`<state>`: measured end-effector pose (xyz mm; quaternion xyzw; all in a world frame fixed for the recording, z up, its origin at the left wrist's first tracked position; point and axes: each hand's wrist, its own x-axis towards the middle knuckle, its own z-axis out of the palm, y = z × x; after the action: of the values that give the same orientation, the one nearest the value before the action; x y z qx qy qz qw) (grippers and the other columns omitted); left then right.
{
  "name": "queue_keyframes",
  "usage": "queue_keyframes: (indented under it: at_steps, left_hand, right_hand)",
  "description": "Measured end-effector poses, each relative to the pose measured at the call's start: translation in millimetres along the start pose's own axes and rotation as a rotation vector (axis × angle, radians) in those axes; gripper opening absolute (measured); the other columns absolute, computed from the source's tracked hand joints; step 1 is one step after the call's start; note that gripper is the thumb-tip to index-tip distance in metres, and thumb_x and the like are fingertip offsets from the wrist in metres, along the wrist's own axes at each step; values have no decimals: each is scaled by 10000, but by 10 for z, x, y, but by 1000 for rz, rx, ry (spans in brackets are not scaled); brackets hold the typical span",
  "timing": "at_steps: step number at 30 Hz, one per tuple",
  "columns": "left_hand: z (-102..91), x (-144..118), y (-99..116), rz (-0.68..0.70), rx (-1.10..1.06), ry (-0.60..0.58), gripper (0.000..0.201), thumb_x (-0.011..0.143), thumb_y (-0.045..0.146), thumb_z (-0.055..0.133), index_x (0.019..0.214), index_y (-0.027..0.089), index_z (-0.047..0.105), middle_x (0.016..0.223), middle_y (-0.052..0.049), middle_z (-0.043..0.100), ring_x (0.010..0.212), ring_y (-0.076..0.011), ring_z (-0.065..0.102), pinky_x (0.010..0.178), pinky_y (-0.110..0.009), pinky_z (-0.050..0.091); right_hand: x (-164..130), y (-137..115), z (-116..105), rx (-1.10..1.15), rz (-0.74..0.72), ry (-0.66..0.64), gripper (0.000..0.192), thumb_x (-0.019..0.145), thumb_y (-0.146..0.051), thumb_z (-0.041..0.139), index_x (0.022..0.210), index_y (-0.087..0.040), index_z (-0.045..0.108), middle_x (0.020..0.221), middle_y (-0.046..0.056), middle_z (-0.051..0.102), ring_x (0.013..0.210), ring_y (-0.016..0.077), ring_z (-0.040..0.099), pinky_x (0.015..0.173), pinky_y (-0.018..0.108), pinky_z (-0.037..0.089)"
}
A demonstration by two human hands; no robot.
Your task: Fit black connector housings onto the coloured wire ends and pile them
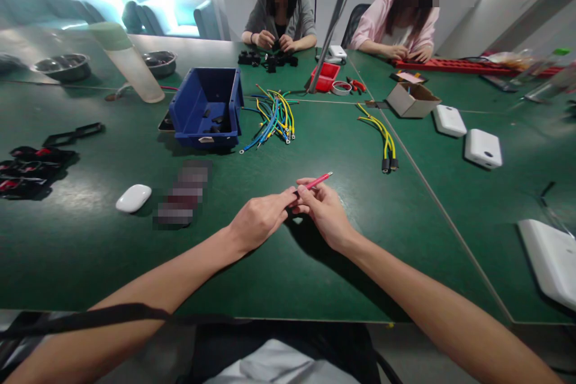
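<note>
My right hand pinches a short red wire that sticks out up and to the right, just above the green table. My left hand meets it fingertip to fingertip and grips the wire's near end. Both hands hover over the table's middle front. A loose bundle of blue, yellow and green wires lies beyond them, next to a blue plastic bin that holds a few dark parts.
Yellow-green cables with black ends lie to the right, with a small cardboard box and white devices past them. A white mouse and black-red parts sit left. Two people work at the far side.
</note>
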<state>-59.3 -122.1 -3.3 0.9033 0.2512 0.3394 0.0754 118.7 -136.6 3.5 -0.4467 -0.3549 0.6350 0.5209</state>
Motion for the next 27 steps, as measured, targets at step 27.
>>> queue_keyframes:
  at_steps: [27]
  left_hand:
    - [44, 150, 42, -967, -1079, 32, 281, 719, 300, 777, 863, 109, 628, 708, -31, 684, 653, -138, 688, 619, -221, 528]
  right_hand:
    - [77, -113, -217, -348, -290, -95, 324, 790, -315, 715, 1083, -202, 639, 885, 28, 659, 719, 131, 637, 681, 292, 539]
